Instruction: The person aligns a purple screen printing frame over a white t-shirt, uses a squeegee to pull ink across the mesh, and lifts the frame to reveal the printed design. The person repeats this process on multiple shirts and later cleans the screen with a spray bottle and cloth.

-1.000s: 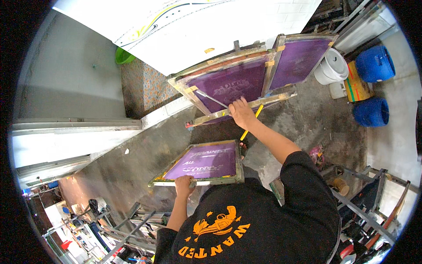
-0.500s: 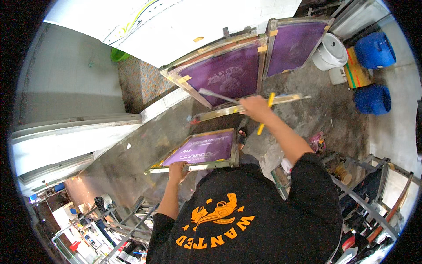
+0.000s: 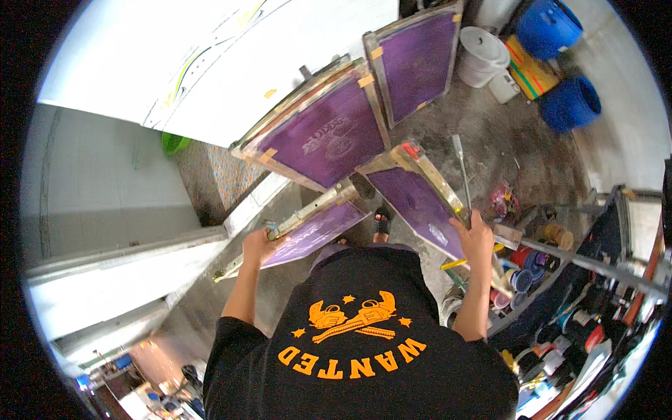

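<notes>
My left hand (image 3: 260,245) grips the edge of a purple screen frame (image 3: 318,231), held tilted at my left side. My right hand (image 3: 474,241) is closed on a second purple screen frame (image 3: 409,199), which angles up and away with a red piece at its top corner. A slim metal rod (image 3: 462,161) rises from the right hand, and a yellow bar (image 3: 452,264) shows below it. Beyond both held frames, two larger purple screens, one nearer (image 3: 311,140) and one farther (image 3: 413,70), lean upright. My sandaled foot (image 3: 382,222) shows between the held screens.
A white bucket (image 3: 481,50), white jug (image 3: 502,89) and blue drums (image 3: 570,105) stand at the back right. A metal rack (image 3: 581,255) holding cans is at my right. A raised ledge (image 3: 126,248) runs along the left. A green basin (image 3: 173,143) sits behind it.
My right hand has moved down and rightward, bringing its long frame round from crosswise to angled lengthwise. The left-hand screen has tilted and moved leftward. The surroundings have shifted as the view turned.
</notes>
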Demonstrator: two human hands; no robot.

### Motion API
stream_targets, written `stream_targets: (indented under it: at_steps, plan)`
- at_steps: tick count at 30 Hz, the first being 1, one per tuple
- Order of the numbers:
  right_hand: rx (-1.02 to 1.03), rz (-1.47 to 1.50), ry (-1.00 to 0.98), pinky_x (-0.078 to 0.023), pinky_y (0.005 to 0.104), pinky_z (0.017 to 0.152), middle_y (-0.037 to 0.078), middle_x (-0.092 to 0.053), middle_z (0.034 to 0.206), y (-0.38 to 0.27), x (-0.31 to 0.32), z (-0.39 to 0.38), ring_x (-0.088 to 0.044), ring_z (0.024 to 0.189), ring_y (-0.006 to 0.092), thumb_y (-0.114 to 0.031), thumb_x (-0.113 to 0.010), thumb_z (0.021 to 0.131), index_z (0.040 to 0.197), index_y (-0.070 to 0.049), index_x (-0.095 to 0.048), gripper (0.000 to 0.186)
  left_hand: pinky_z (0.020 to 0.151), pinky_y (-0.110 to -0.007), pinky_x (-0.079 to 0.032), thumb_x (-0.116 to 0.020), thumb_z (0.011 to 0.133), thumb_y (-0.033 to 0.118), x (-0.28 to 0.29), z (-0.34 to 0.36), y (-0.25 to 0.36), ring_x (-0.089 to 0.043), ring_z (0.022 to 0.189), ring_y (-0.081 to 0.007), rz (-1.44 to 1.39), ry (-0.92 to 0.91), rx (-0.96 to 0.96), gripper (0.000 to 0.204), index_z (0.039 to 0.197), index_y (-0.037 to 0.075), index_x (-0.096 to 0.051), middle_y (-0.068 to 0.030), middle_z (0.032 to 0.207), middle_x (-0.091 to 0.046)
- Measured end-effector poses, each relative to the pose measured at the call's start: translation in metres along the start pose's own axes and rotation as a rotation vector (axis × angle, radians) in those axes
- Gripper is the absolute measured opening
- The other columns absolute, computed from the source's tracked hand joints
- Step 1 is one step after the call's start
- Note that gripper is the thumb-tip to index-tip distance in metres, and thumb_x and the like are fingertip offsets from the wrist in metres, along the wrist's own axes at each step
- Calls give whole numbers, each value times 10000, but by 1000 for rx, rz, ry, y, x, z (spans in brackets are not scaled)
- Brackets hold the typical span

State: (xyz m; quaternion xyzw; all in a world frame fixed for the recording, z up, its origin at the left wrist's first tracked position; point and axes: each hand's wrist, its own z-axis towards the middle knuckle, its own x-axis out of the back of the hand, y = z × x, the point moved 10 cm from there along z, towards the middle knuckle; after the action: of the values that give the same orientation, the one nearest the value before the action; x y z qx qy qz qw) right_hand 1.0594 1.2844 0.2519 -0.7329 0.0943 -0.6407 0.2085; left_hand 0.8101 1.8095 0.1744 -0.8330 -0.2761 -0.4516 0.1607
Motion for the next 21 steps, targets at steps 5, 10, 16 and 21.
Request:
stream_targets:
  at_steps: [5, 10, 16, 21]
  plan:
    - [-356, 124, 53, -508, 536, 746, 296, -683, 906, 49, -11, -87, -648, 875, 513, -473, -768, 870, 1043, -1, -606, 529, 716, -465, -544, -663, 743, 843, 22, 67, 27, -712, 808, -368, -54, 79, -135, 830, 872, 24, -698, -198, 790, -715]
    - [-568, 136, 111, -507, 516, 891, 307, -704, 1054, 62, -24, -163, -661, 1018, 505, -531, -736, 877, 1352, 31, -572, 755, 722, -489, -536, -650, 787, 801, 62, 98, 96, -697, 827, -430, -238, 252, -417, 820, 827, -17, -694, -234, 826, -716]
    - [-733, 58, 208, -510, 500, 908, 329, -697, 1080, 25, -33, -232, -668, 1051, 495, -542, -719, 886, 1438, 43, -503, 833, 788, -525, -549, -603, 791, 837, 55, 177, 138, -706, 903, -463, -199, 144, -497, 922, 879, -74, -713, -314, 879, -705]
    - [-921, 87, 215, -502, 501, 927, 308, -674, 1165, -4, -47, -283, -637, 1125, 490, -424, -780, 858, 1384, 53, -515, 758, 836, -508, -564, -595, 796, 838, 62, 245, 157, -710, 971, -441, -236, 87, -470, 918, 917, -63, -725, -287, 956, -727]
